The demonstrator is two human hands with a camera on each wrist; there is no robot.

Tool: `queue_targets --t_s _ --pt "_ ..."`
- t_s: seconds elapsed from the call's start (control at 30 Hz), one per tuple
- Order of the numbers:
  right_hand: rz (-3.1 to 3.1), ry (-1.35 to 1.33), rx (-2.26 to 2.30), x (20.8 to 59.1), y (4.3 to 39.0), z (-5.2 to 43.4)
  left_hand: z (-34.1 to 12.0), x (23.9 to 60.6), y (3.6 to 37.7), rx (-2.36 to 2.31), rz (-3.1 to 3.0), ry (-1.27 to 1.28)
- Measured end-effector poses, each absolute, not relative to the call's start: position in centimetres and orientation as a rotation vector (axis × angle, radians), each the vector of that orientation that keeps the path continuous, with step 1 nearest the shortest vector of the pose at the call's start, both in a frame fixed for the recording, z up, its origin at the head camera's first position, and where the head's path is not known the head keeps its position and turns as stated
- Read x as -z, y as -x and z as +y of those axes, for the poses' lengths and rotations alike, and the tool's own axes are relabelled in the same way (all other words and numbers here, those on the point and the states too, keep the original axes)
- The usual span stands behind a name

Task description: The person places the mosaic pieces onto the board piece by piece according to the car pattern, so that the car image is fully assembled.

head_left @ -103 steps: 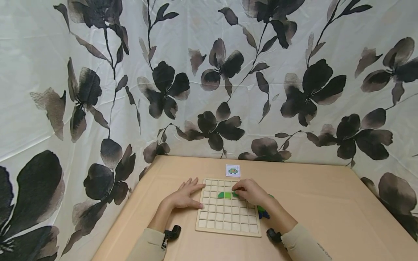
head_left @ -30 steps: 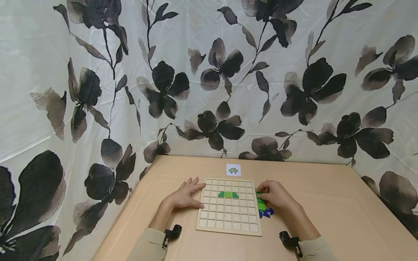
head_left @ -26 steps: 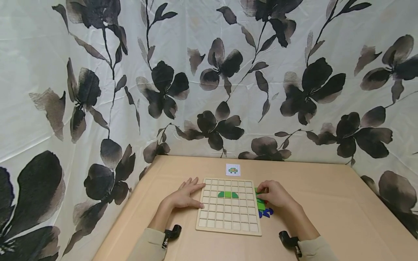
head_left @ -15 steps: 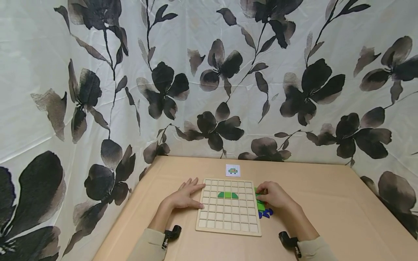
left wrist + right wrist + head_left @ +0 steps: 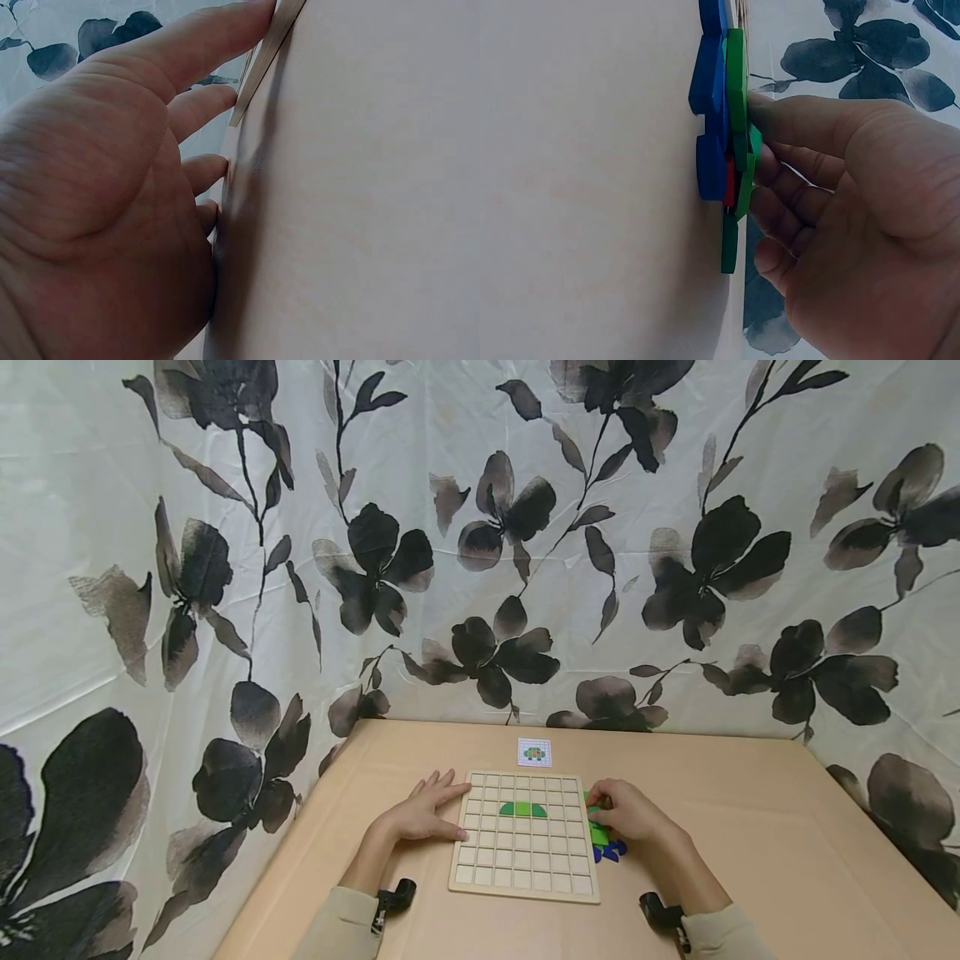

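Note:
A wooden grid board (image 5: pixel 525 897) lies on the table. Three green pieces (image 5: pixel 522 810) form a dome-like row in its upper half. My left hand (image 5: pixel 417 812) rests at the board's left edge with its fingers spread, thumb and index touching the frame. Beyond the right edge, my right hand (image 5: pixel 628 810) is over a heap of flat coloured pieces. In the right wrist view its thumb and curled fingers pinch a dark green piece (image 5: pixel 756 142) at the heap's top. Other green pieces (image 5: pixel 736 82), a red piece (image 5: pixel 730 180) and blue pieces (image 5: pixel 711 166) lie against it.
A small picture card (image 5: pixel 535 752) with a coloured pattern on a grid lies behind the board. The tan table (image 5: pixel 750 827) reaches back to a hanging white cloth (image 5: pixel 480 427) with dark flowers. Black wrist cameras (image 5: pixel 397 895) sit on both wrists.
Since the oldest frame, my right hand has left the board and moved right to the heap, leaving the right-hand green piece in the row. In the last second both hands barely move.

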State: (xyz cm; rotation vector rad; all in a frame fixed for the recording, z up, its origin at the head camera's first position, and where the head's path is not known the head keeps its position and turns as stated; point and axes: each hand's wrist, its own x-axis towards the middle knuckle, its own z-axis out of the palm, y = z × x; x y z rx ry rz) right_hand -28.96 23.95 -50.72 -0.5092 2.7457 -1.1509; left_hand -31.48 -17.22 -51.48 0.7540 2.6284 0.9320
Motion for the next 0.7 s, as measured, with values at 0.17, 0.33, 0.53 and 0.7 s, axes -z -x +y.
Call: queue_targets --t_s 0.17,0.33,0.53,0.7 --pt "2.751 0.505 1.202 50.6 29.1 23.9 -17.2 51.6 31.5 -0.925 2.636 -0.750" --pt "2.824 0.511 1.249 50.5 29.1 23.6 -17.2 51.5 31.5 -0.924 2.637 -0.750" --pt "2.847 0.521 1.360 50.2 29.0 22.3 -17.3 51.3 31.5 -0.934 2.632 -0.748" --pt "2.790 0.595 1.404 50.1 29.0 20.9 -17.3 51.5 31.5 -0.932 2.632 -0.755"
